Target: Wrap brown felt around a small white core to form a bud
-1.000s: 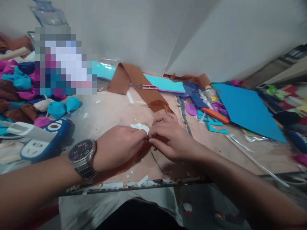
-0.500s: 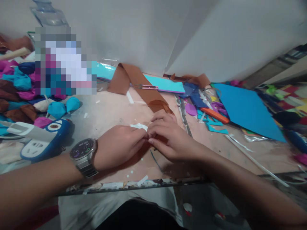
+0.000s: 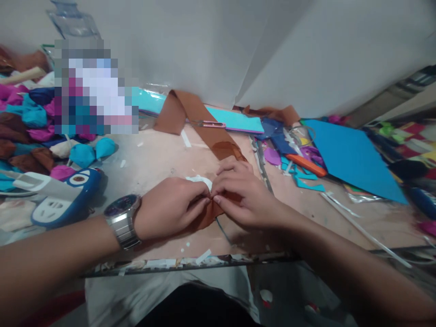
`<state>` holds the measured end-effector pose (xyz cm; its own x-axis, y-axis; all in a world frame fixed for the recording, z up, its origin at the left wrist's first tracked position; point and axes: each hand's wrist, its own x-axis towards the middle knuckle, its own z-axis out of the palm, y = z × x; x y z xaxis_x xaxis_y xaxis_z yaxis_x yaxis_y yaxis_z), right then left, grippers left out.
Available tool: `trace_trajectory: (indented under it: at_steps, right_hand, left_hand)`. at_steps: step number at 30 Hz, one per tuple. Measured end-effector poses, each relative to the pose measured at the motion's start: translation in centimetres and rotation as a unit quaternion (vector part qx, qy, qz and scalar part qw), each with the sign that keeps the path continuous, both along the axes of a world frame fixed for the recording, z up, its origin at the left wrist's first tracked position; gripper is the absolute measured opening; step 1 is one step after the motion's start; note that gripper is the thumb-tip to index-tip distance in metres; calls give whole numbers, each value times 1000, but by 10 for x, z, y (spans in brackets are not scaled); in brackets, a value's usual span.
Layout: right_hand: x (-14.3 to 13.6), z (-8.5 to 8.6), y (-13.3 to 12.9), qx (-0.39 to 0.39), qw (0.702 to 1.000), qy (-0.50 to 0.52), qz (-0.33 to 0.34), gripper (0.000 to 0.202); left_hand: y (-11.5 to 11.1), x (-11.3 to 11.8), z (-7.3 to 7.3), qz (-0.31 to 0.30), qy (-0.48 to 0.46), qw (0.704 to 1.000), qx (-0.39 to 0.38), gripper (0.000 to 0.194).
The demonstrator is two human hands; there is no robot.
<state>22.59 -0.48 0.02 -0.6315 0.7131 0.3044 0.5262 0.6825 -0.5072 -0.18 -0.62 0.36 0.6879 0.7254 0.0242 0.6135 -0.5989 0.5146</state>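
Observation:
Fingertips almost meeting over the table point(image 3: 153, 154), my left hand point(image 3: 173, 202) and my right hand point(image 3: 241, 193) both pinch a small piece of brown paper point(image 3: 208, 217). Its lower part shows beneath the fingers; the pinched edge is mostly hidden. A white scrap point(image 3: 200, 178) lies just behind the fingertips. Beyond my right hand, a long folded brown paper strip point(image 3: 199, 118) runs back toward the wall, its near end by my knuckles. Small pink-handled thread snips point(image 3: 213, 124) rest across that strip.
Left are a blue and white power strip point(image 3: 66, 200) and a heap of coloured wrapped bundles point(image 3: 30, 111). At right lie an orange utility knife point(image 3: 306, 165), a blue sheet point(image 3: 357, 159) and a thin white stick point(image 3: 368, 229). Turquoise sheets point(image 3: 238, 119) line the wall.
My left wrist has rolled slightly, turning the watch face away. The fingertips have shifted a little, and more of the brown paper shows below them.

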Motion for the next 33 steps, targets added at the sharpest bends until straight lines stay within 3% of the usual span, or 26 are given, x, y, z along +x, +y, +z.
trace_trajectory:
  at_steps: [12,17,22,26,33]
  right_hand:
    - [1,-4,0,42,999,23,11,7]
    - [2,-1,1,100,995,24,1,5]
    - [4,1,2,173,985,22,-5,6]
    - [4,-1,3,205,978,25,-5,7]
    - [2,-3,2,198,979,37,-13,6]
  left_hand:
    - [3,-1,7,38,-98,983,-150,28]
    - [11,-2,5,40,-198,930,-305,33]
    - [14,-4,7,53,-215,896,-385,35]
    - [14,-4,5,65,-223,891,-390,36]
    - [11,-1,1,68,-233,911,-335,37]
